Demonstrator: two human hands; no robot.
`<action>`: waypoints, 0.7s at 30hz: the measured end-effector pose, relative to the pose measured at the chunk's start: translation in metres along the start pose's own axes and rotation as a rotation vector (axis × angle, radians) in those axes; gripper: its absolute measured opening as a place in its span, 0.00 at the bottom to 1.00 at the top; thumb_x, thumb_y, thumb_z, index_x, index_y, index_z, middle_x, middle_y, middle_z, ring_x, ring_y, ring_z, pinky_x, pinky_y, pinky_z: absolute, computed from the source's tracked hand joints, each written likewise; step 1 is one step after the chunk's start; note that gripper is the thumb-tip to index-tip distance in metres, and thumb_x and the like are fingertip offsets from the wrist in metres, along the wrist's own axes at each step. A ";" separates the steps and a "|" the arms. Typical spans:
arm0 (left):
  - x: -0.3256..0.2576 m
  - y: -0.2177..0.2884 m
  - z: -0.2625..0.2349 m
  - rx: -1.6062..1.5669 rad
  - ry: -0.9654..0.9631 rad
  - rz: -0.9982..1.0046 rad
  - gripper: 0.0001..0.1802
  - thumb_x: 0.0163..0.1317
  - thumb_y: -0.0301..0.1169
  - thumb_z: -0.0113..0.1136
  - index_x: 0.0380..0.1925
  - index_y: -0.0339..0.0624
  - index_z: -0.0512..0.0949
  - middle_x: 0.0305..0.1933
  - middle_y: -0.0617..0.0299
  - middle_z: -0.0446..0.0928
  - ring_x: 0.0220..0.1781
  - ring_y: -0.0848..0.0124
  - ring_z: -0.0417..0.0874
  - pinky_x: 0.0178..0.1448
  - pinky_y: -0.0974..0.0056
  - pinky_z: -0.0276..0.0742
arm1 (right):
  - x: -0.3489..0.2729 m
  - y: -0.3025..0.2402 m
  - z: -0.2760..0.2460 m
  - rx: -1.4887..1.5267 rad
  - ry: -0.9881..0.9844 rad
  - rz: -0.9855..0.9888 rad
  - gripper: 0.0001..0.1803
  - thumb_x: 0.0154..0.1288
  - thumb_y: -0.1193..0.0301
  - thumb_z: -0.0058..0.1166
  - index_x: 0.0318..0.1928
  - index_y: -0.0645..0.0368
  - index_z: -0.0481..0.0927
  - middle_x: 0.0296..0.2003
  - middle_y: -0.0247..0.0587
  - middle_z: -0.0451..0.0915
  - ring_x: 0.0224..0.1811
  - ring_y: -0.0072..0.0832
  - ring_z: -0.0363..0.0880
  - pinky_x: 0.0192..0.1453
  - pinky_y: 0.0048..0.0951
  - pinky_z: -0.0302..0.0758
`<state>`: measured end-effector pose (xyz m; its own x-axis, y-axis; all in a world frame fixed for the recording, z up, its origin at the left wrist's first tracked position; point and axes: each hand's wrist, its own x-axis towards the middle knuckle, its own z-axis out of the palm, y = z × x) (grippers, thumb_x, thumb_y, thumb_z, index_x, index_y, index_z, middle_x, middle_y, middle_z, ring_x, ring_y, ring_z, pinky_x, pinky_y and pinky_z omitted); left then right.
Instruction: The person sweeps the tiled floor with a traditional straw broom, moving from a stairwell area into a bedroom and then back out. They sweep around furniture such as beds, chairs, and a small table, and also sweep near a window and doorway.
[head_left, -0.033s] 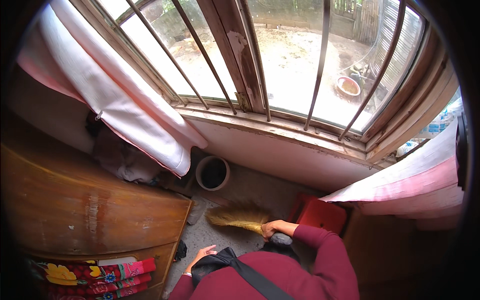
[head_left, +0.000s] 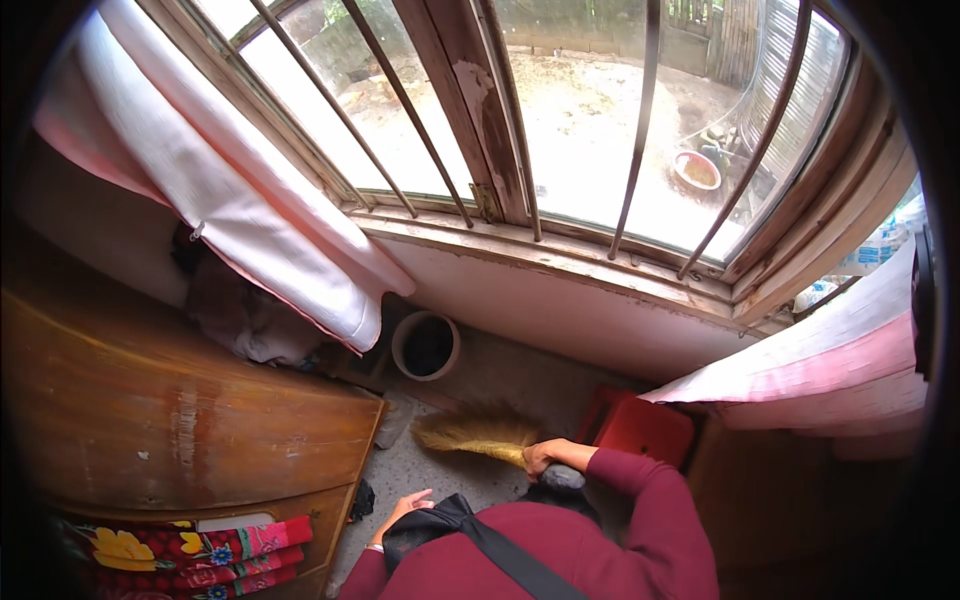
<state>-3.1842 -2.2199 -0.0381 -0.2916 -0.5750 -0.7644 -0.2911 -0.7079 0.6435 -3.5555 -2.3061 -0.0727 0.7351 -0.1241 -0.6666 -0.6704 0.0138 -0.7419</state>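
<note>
My right hand (head_left: 543, 456) is wrapped round the handle end of a straw hand broom (head_left: 480, 436). The broom's yellow bristles fan out to the left, low over the grey speckled floor. At the lower middle, my left hand (head_left: 404, 512) holds nothing, its fingers stretched out and partly apart. A black strap with dark cloth (head_left: 430, 528) lies across my front, close beside that hand and covering part of it. Beyond the broom, against the wall, stands a pale round bin (head_left: 455, 365) with a dark inside.
A red plastic stool (head_left: 648, 430) stands right of my right hand. To the left is a wooden cabinet (head_left: 230, 420) with a flowered red cloth (head_left: 190, 560) over it. Ahead is a barred window (head_left: 520, 225) with pink-white curtains (head_left: 240, 200) and a wall below.
</note>
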 end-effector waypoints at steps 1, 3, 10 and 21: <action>0.001 -0.002 -0.002 0.018 -0.015 0.024 0.29 0.53 0.26 0.57 0.57 0.39 0.62 0.44 0.55 0.75 0.44 0.71 0.76 0.50 0.69 0.70 | 0.000 0.000 0.000 0.004 0.001 0.002 0.18 0.40 0.65 0.60 0.30 0.65 0.78 0.29 0.46 0.79 0.35 0.34 0.77 0.35 0.35 0.71; 0.003 -0.009 -0.007 0.051 -0.037 0.070 0.30 0.53 0.26 0.57 0.57 0.38 0.62 0.45 0.54 0.74 0.44 0.71 0.75 0.50 0.69 0.70 | 0.001 -0.002 0.000 -0.015 0.002 0.015 0.17 0.40 0.65 0.60 0.29 0.65 0.79 0.28 0.45 0.78 0.35 0.33 0.78 0.35 0.35 0.71; 0.007 -0.022 -0.017 -0.053 -0.041 0.044 0.31 0.52 0.27 0.58 0.57 0.36 0.61 0.43 0.54 0.74 0.44 0.71 0.76 0.50 0.69 0.70 | 0.022 0.015 0.013 -0.041 0.097 0.048 0.12 0.42 0.66 0.61 0.23 0.63 0.79 0.23 0.43 0.78 0.28 0.26 0.76 0.30 0.30 0.70; 0.013 -0.005 -0.009 0.103 0.002 0.013 0.31 0.51 0.26 0.59 0.56 0.35 0.62 0.41 0.54 0.75 0.42 0.71 0.76 0.49 0.68 0.70 | 0.047 0.053 0.019 0.118 0.065 -0.087 0.13 0.38 0.66 0.64 0.22 0.62 0.78 0.22 0.40 0.78 0.26 0.25 0.76 0.28 0.31 0.69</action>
<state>-3.1782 -2.2272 -0.0516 -0.2938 -0.5850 -0.7559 -0.3793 -0.6546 0.6540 -3.5548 -2.2922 -0.1451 0.7794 -0.1940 -0.5957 -0.5849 0.1157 -0.8028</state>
